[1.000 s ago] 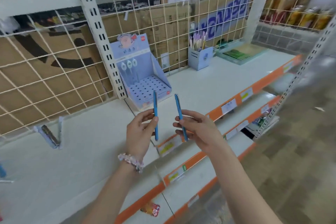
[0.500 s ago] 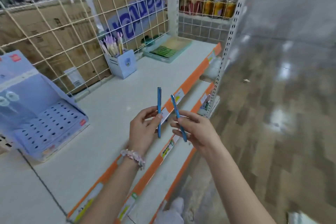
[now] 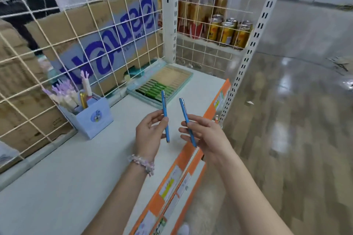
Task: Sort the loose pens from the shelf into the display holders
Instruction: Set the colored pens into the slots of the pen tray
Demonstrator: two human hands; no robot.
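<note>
My left hand (image 3: 150, 133) pinches a blue pen (image 3: 164, 107) upright between thumb and fingers above the white shelf (image 3: 80, 170). My right hand (image 3: 206, 137) pinches a second blue pen (image 3: 184, 110), tilted a little to the left, close beside the first. A light blue holder box (image 3: 95, 118) with several purple and cream pens stands at the left against the wire grid. A flat teal tray (image 3: 162, 82) with green pens and beige slots lies at the back of the shelf, beyond both hands.
A cream wire grid (image 3: 95, 44) with cardboard boxes behind it backs the shelf. An orange price rail (image 3: 183, 162) edges the front. White slotted uprights (image 3: 246, 51) stand at the right end, with yellow cans (image 3: 227, 30) behind. Glossy floor (image 3: 296, 120) lies to the right.
My view has swung right along the shelf: the blue perforated display box has left the frame, and the holder box and teal tray are now nearer. Both hands still hold their pens.
</note>
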